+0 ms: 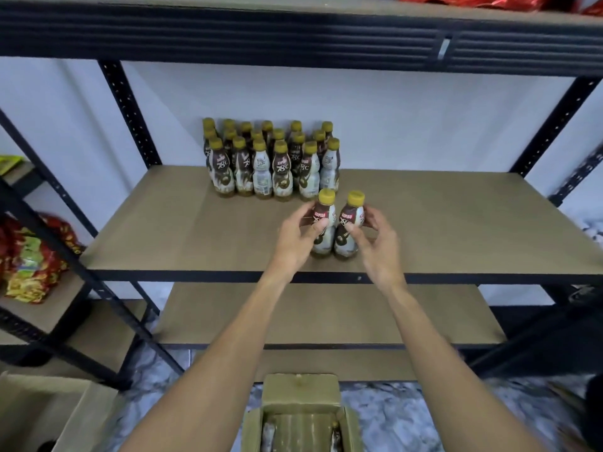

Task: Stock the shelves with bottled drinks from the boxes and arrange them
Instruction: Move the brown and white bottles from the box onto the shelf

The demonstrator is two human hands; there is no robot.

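Two brown-and-white coffee bottles with yellow caps stand side by side near the front of the middle shelf (163, 230). My left hand (295, 236) grips the left bottle (323, 223) around its waist. The right bottle (349, 226) is held the same way by my right hand (375, 236). Behind them, at the back of the shelf, several identical bottles (270, 158) stand in rows. An open cardboard box (301, 415) sits on the floor below me, with a few bottles showing inside.
A dark metal beam of the upper shelf (293, 37) crosses overhead. A lower shelf board (326, 321) lies beneath. Snack packets (29, 262) fill a neighbouring rack at left. Another cardboard box (42, 409) sits at bottom left.
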